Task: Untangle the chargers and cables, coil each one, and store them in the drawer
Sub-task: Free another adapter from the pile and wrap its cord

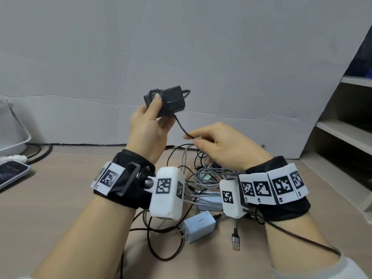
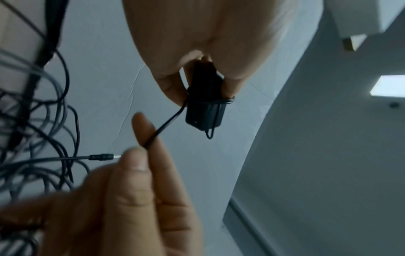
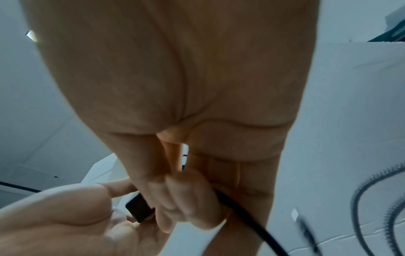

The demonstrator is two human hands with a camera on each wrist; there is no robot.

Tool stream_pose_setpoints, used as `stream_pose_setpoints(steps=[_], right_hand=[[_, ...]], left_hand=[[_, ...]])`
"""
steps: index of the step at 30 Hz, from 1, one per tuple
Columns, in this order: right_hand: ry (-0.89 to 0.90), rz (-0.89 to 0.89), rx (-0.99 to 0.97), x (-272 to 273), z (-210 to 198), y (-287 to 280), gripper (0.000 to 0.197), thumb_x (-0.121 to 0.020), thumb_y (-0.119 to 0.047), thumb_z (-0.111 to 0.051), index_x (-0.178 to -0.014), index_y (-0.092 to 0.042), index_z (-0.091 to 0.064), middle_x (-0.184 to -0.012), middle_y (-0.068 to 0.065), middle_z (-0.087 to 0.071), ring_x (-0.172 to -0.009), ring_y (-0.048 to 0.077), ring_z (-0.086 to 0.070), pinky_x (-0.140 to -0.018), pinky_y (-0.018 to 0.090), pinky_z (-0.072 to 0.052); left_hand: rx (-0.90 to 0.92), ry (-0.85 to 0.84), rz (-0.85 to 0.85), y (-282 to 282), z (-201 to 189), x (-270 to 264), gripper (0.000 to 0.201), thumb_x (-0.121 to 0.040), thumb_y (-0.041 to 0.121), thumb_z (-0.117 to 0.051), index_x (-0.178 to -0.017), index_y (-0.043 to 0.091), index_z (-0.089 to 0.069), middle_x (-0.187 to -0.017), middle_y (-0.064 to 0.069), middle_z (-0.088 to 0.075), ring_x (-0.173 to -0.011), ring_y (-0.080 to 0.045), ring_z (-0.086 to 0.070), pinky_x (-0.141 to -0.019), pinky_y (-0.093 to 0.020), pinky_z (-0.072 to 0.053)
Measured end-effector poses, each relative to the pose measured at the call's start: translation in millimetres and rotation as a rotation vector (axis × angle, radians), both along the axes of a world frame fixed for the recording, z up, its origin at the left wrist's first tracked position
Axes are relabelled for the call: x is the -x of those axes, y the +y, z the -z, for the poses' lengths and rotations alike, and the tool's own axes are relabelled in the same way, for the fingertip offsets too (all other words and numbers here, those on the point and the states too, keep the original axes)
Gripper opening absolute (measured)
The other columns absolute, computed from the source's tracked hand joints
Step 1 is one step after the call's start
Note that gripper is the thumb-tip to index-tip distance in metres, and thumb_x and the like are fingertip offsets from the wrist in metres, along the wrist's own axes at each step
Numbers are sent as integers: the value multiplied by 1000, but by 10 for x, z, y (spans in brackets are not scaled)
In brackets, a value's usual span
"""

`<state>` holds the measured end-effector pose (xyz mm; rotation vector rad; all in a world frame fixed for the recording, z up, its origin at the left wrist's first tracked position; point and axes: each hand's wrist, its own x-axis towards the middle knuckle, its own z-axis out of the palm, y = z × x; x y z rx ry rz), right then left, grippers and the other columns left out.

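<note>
Two hands are raised at the centre of the head view. The left hand grips a black adapter between thumb and fingers, just above centre against the grey wall, with several turns of its black cord already wound round the body. The right hand, to the right and lower, pinches that cord between thumb and forefinger, the other fingers loosely curled. Below both wrists, in the lower middle of the frame, a tangle of cables lies on the wooden desk, with a pale blue charger and a USB plug at its near edge. A phone sits at the left edge and shelves stand at the right.

From the left wrist, the adapter sits upper centre, clamped between the left thumb and fingers, a cord loop crossing it. The cord runs down-left to the right hand's fingers, which pinch it. A barrel plug points in from the left.

From the right wrist, the palm fills the frame; the curled fingers hold the cord, running to the lower right. A corner of the adapter shows at lower left in the left hand.
</note>
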<state>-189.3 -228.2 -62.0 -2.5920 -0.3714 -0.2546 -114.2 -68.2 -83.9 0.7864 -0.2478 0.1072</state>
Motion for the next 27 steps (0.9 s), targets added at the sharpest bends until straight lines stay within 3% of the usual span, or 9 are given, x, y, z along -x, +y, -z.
stream_pose_setpoints(steps=[2,4,7,9,11,13,15,21,27], right_hand=[[14,-12,1,-5,4,28,30,-104,-25,-50,-127,-30,-69,-53,-12,-54,-47,6,-49,-50,20,-41],[23,-36,11,28,-3,64,27,-103,-25,-51,-120,-32,-71,-51,-12,-53,-46,4,-45,-49,14,-34],[39,-94,49,75,-12,109,24,-102,-24,-50,-100,-25,-74,-57,-3,-52,-52,9,-43,-56,29,-41],[31,-108,35,88,-19,126,22,-100,-22,-53,-98,-19,-74,-64,3,-61,-60,18,-54,-66,37,-51],[-23,-112,-69,90,-35,118,19,-96,-16,-59,-102,-21,-76,-71,0,-70,-68,13,-64,-74,35,-55],[-108,-106,-180,72,-58,58,27,-91,-6,-61,-106,-23,-76,-84,-5,-75,-75,4,-67,-74,25,-54],[-179,-65,-210,58,-86,-29,31,-90,-1,-60,-104,-24,-76,-87,-10,-75,-72,-3,-64,-67,11,-45],[-388,88,-188,-18,-100,-233,21,-92,-9,-66,-91,-28,-74,-82,-19,-69,-77,-4,-62,-69,5,-43],[-362,104,-179,-73,-63,-285,20,-91,-10,-69,-89,-29,-74,-83,-17,-71,-83,-1,-64,-70,4,-42]], left_hand=[[-123,-41,-74,-35,41,18,40,-101,22,-60,-131,-2,-53,-116,-14,-67,-96,-19,-71,-87,-31,-57],[-250,-67,-112,-59,65,50,35,-97,21,-65,-126,4,-54,-116,-12,-68,-103,-24,-71,-86,-31,-58],[-377,-110,-104,-78,74,86,33,-93,18,-70,-121,8,-56,-112,-15,-70,-103,-27,-72,-88,-35,-58],[-466,-134,-105,-69,90,92,35,-91,16,-73,-120,7,-58,-103,-13,-72,-87,-19,-73,-76,-28,-58],[-557,-144,-109,-44,106,89,34,-87,11,-76,-118,7,-62,-96,-9,-72,-75,-12,-69,-67,-20,-53],[-628,-149,-82,-14,114,79,35,-84,6,-78,-117,7,-65,-97,-10,-73,-77,-14,-69,-66,-19,-52],[-685,-163,-39,23,117,64,36,-82,4,-79,-116,7,-67,-100,-12,-74,-82,-17,-71,-68,-19,-53],[-792,-156,160,92,98,64,28,-86,4,-75,-112,14,-71,-106,-15,-75,-99,-29,-72,-92,-38,-57],[-697,-123,404,96,84,97,35,-80,19,-72,-114,10,-71,-100,-14,-64,-92,-29,-45,-75,-34,-46]])
